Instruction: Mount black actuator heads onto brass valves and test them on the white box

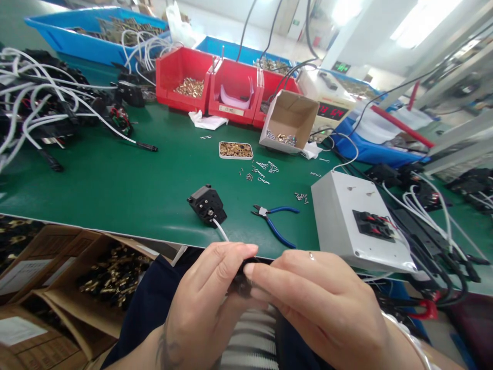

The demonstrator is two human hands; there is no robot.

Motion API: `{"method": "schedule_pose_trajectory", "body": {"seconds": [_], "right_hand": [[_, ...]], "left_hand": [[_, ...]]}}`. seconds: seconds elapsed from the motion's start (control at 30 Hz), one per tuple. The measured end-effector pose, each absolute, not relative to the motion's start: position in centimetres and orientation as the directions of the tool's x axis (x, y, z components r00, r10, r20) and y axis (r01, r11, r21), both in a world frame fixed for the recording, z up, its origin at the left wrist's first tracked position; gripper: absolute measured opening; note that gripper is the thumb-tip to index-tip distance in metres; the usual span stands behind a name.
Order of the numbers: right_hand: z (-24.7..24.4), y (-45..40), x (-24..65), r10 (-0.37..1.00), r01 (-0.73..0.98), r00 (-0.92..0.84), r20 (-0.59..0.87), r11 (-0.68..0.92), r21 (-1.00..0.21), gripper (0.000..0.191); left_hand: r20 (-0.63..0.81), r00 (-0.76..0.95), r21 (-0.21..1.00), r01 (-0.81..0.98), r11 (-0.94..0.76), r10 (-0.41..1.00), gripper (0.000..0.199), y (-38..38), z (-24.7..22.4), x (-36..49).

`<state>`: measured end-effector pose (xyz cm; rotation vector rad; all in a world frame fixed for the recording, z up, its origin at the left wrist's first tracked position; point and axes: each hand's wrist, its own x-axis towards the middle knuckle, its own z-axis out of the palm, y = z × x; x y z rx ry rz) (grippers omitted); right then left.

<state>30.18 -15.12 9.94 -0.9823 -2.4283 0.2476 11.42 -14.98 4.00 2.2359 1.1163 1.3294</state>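
Right hand (pixel 319 293) and left hand (pixel 210 293) hold a dark piece (pixel 242 283) — seemingly round.

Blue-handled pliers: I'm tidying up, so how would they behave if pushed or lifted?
The pliers would probably slide rather than roll, lying flat with handles splayed. Their metal head may weigh more than the slim blue handles.

Pliers (pixel 263 211) right of housing (pixel 208 202), tray (pixel 236 158) behind both
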Motion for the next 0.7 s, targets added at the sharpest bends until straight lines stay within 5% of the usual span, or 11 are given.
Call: {"method": "schedule_pose_trajectory", "body": {"seconds": [0.23,0.43,0.7], "right_hand": [[8.8,-15.3,28.8,0.727,0.635,-0.480,0.491,0.674,-0.377,0.016],[10.0,-14.0,30.0,0.631,0.517,-0.651,0.422,0.776,-0.362,0.015],[10.1,-13.9,29.9,0.624,0.504,-0.681,0.383,0.779,-0.373,0.019]], "left_hand": [[0.621,0.176,0.584,0.545,-0.601,0.764,0.022,-14.7,4.0,11.5],[0.527,0.437,0.626,0.380,-0.681,0.729,0.031,-13.4,4.9,9.7],[0.569,0.360,0.645,0.362,-0.673,0.739,0.029,-13.7,4.3,10.2]]}}
